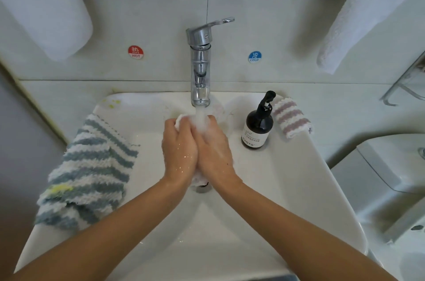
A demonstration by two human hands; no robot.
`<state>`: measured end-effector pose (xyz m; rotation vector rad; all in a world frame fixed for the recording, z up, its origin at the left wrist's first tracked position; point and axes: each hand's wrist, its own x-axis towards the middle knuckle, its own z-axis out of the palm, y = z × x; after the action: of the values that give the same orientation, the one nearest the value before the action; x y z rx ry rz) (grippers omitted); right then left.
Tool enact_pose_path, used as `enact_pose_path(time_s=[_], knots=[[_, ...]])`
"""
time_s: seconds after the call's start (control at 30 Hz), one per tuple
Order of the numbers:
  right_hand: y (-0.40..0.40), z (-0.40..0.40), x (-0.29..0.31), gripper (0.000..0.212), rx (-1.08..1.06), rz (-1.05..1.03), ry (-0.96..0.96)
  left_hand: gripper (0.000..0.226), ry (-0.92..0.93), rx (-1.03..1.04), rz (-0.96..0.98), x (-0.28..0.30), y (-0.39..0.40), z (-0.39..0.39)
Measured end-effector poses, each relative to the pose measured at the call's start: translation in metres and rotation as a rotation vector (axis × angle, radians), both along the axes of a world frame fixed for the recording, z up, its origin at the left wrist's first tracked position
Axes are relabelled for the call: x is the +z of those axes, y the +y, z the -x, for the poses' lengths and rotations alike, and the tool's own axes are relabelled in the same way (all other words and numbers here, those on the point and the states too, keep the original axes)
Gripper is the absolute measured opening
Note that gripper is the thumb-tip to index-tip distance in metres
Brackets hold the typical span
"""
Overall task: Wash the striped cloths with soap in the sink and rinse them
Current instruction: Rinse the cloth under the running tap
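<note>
Head: cloth (179,119) squeezed between fingers (171,126) of both hands (under running tap (200,69)).

The sink (287,188) is showing smooth, glossy white ceramic. The tap (200,66) is gleaming as polished chrome metal. On the sink's left edge a fluffy, rough-piled blue-striped cloth (89,172) is lying; at its back right corner a similar pink-striped cloth (291,117) is sitting beside a glossy dark soap bottle (257,130) carrying a matt label. Both wet hands, left (179,151) and right (215,154), are glistening around soaked white cloth (180,119).
</note>
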<state>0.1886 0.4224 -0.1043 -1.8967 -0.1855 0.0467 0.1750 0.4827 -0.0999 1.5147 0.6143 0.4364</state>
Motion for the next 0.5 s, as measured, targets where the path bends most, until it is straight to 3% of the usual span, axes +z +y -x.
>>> enact_pose_path(time_s=[0.13, 0.23, 0.4, 0.5], knots=[[0.001, 0.002, -0.004, 0.029, 0.012, 0.094, -0.054, 0.031, 0.028, -0.013, 0.122, -0.009, 0.0, 0.001], [-0.002, 0.007, -0.002, 0.037, 0.0, -0.067, 0.029, 0.039, 0.035, -0.034, 0.125, -0.012, 0.002, 0.001], [-0.005, 0.002, -0.002, 0.021, -0.071, -0.089, 0.129, 0.033, 0.056, -0.054, 0.082, -0.012, -0.001, 0.0], [-0.008, -0.004, -0.002, 0.007, -0.175, -0.245, 0.181, 0.017, 0.044, -0.114, 0.074, -0.011, -0.01, 0.006]])
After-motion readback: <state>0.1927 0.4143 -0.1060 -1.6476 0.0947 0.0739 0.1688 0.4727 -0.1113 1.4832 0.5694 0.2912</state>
